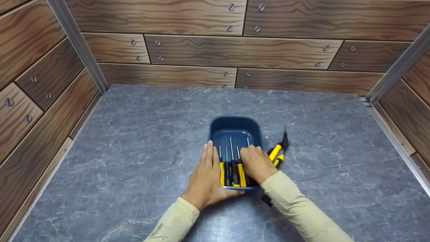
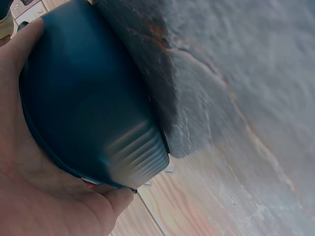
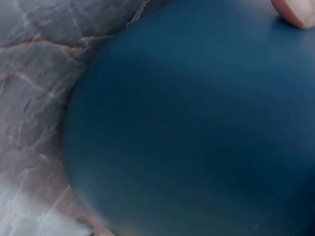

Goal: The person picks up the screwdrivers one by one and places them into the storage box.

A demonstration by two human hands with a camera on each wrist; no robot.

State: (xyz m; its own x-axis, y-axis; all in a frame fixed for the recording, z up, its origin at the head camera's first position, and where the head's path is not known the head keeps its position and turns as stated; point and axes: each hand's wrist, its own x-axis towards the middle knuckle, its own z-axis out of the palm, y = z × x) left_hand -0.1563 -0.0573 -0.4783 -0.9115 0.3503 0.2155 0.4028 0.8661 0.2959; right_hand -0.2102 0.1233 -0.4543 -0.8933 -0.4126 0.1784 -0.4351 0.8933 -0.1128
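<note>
A blue rectangular bin [image 1: 236, 123] stands on the table. In its near half several screwdrivers [image 1: 235, 173] with yellow and black handles lie side by side, shafts pointing away. My left hand [image 1: 205, 178] grips the near left corner, its fingers along the left wall and the thumb across the near end. The left wrist view shows that hand about the bin's outer wall [image 2: 83, 93]. Over the bin's right side, my right hand [image 1: 258, 164] has curled fingers around the rightmost screwdriver, whose shaft [image 1: 248, 141] shows beyond the knuckles. The grip itself is mostly hidden.
Pliers with yellow and black handles [image 1: 275, 153] lie just right of the bin, partly behind my right hand. A small black object [image 1: 267, 200] shows under the right wrist. Wood-patterned walls [image 1: 218, 50] enclose the grey marbled table [image 1: 141, 148].
</note>
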